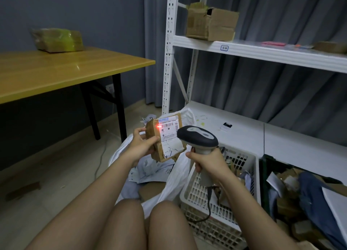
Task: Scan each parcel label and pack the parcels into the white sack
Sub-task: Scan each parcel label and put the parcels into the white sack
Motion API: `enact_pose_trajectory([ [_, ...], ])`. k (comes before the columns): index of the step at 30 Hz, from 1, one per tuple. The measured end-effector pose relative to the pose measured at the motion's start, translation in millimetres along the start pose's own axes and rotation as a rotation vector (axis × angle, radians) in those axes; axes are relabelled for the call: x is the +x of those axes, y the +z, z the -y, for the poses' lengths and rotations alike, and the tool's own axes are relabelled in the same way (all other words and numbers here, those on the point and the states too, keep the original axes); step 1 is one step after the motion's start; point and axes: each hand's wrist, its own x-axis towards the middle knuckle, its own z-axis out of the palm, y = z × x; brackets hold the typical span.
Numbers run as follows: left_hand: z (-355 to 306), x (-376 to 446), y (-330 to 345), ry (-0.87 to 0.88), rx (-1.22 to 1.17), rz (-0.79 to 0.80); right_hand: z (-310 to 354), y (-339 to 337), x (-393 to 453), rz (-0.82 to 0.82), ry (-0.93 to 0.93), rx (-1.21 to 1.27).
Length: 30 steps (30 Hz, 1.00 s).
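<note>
Two hands at work, items listed from largest down.

1. White sack: soft, open-mouthed, slumped on the floor directly beneath the left hand and just left of the right. Holds pale grey mailer bags and what looks like a brown carton lower down.
2. White slotted crate: directly under the right hand, touching the sack's side. Contents mostly hidden; cardboard scraps show through the slots.
3. Dark bin: further right of the right hand, heaped with cardboard pieces, blue fabric or bags, and white sheets.
4. Parcel: small brown taped carton, held in the air above the sack mouth, label facing the scanner. Left hand grips its left side, thumb across the front face, fingers behind. Judged light and fairly stiff, with crumpled corners and slick tape; best held by opposite side faces, clear of the barcode.
5. Scanner: pistol type, corded. Right hand is wrapped round its handle, head aimed at the label; a red spot sits at the barcode's left edge.
</note>
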Motion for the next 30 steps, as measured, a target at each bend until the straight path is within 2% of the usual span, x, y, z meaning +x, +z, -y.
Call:
enact_pose_trajectory([
  [4,13.0,12.8,-1.8,-0.016,0.013,-0.034,-15.3,-1.8,16.1,-0.061,0.034,0.071],
  [7,29.3,25.1,-4.7,-0.020,0.112,-0.097,-35.7,-7.6,32.3,-0.139,0.089,0.128],
  [12,56.1,54.5,5.6,0.139,0.401,-0.260,-73.9,-15.5,53.4,-0.258,0.181,0.180],
  [14,61.7,71.6,18.9,0.211,0.484,-0.255,-86.2,-17.9,60.4,-0.274,0.193,0.197],
  [16,72.4,94.2,36.7,0.279,0.681,-0.204,-97.4,-22.2,65.6,-0.263,0.210,0.217],
  [17,79.9,105.5,45.9,0.270,0.837,-0.160,-103.1,-25.4,68.0,-0.254,0.224,0.229],
  [19,91.5,119.6,62.4,0.122,1.043,-0.104,-114.1,-35.3,71.8,-0.256,0.251,0.226],
  [21,100.9,128.2,76.5,0.082,0.998,-0.074,-124.6,-49.0,73.6,-0.276,0.273,0.213],
  [25,112.1,124.1,106.7,0.269,0.860,0.073,-154.7,-81.5,73.6,-0.356,0.345,0.166],
  [30,125.2,102.8,160.4,0.389,0.712,0.236,-191.9,-120.4,64.4,-0.518,0.458,0.084],
])
